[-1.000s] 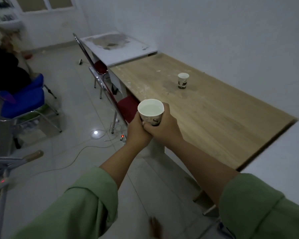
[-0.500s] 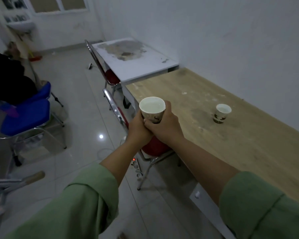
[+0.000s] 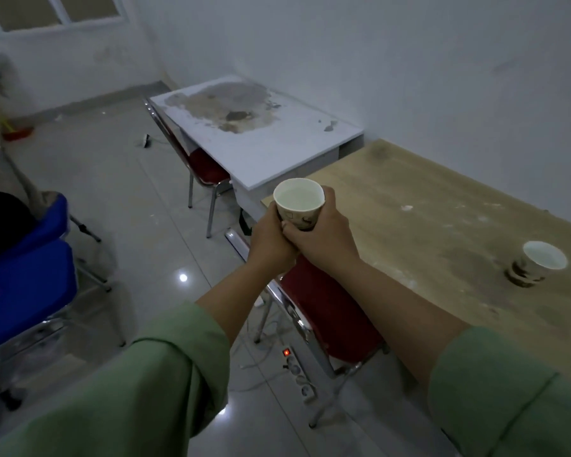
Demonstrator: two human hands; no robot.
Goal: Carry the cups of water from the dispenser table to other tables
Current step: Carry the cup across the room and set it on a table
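Observation:
I hold a white paper cup of water [image 3: 299, 201] upright in front of me with both hands. My left hand [image 3: 269, 240] and my right hand [image 3: 323, 240] wrap round its lower half, fingers interlaced below the rim. The cup hovers over the near left corner of the wooden table [image 3: 442, 206]. A second paper cup [image 3: 538, 263] with a dark pattern stands on that table at the right. Beyond it lies a white table [image 3: 261, 140] with a worn, stained top.
A red-seated metal chair [image 3: 330, 311] is tucked under the wooden table below my arms, another red chair [image 3: 208, 169] at the white table. A power strip [image 3: 299, 369] with cables lies on the tiled floor. Blue chairs [image 3: 27, 282] stand at the left.
I have walked forward along the wooden table. The cup on it has slid from ahead to my right, and the white table is closer. My grip on the cup is unchanged.

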